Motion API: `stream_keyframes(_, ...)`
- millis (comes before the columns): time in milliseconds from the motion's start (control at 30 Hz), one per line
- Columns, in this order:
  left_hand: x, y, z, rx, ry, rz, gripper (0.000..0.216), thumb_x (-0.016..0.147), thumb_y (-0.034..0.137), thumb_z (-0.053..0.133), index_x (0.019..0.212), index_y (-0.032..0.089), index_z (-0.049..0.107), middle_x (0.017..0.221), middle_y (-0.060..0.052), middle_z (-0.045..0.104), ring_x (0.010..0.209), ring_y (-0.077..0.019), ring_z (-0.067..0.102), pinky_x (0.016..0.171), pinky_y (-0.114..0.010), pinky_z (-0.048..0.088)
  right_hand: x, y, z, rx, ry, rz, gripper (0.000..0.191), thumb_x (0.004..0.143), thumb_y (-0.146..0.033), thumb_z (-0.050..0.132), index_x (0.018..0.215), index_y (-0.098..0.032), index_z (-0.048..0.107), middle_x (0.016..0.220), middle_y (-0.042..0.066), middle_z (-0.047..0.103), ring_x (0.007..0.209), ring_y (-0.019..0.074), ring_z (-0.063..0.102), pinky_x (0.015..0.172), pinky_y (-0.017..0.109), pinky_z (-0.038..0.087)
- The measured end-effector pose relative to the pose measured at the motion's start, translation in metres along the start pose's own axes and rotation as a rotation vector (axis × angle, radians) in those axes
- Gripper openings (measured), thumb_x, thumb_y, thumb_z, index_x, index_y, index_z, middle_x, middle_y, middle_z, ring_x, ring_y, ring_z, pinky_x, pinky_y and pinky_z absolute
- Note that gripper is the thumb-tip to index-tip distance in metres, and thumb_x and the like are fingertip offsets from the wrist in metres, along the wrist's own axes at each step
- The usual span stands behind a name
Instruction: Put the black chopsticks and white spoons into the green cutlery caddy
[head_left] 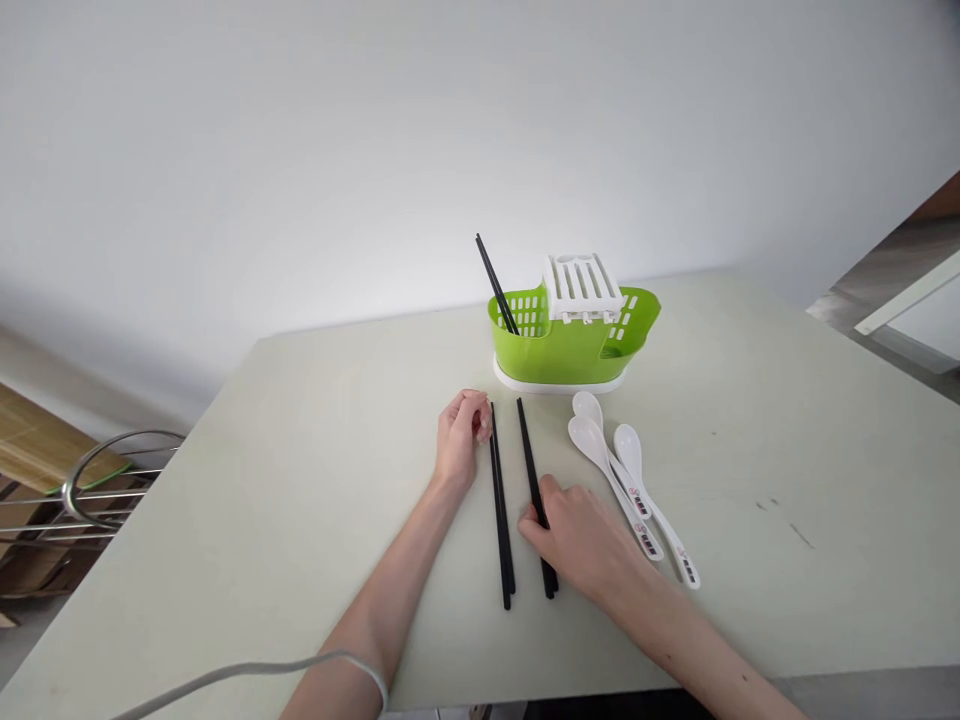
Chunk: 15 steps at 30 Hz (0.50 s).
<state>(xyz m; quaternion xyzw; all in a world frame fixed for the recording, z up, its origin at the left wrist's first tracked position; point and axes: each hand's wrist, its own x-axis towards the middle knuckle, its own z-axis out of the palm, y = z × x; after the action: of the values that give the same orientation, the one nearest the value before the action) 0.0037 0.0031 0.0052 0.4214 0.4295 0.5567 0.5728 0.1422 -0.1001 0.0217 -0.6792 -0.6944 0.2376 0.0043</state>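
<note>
Right hand [581, 532] partly covering chopsticks [528, 450], cable [255, 667] cropped

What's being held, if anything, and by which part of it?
The right hand holds the right chopsticks near mid-length; whether the left hand holds anything can't be told.

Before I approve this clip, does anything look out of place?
Dark marks mar the pale tabletop right of the white spoons; whether scuffs or stains, I can't tell. A grey cable crosses in front of the left forearm.
</note>
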Motion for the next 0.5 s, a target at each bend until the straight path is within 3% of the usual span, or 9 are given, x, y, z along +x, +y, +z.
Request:
stream_keyframes(233, 0.0009, -0.0025, -0.0017, -0.008, -0.036, 0.006, 0.031, 0.084, 0.036, 0.067, 0.066, 0.020, 0.049, 0.062, 0.004, 0.045, 0.050, -0.0073, 0.035, 0.049, -0.025, 0.027, -0.0033, -0.0007, -0.0118, 0.045, -0.075, 0.055, 0.019, 0.100, -0.020, 0.048, 0.093, -0.016, 0.065, 0.081, 0.008, 0.072, 0.068, 0.0202, 0.067, 0.053, 0.030, 0.022)
stream_keyframes(500, 0.0007, -0.0034, -0.0019, -0.003, -0.062, 0.007, 0.030, 0.085, 0.036, 0.066, 0.066, 0.019, 0.050, 0.063, 0.004, 0.046, 0.051, -0.0072, 0.036, 0.049, -0.025, 0.028, -0.0038, 0.0013, -0.0048, -0.063, -0.050, -0.080, 0.019, 0.104, -0.021, 0.044, 0.101, -0.016, 0.063, 0.083, 0.010, 0.074, 0.076, 0.0254, 0.072, 0.055, 0.031, 0.022)
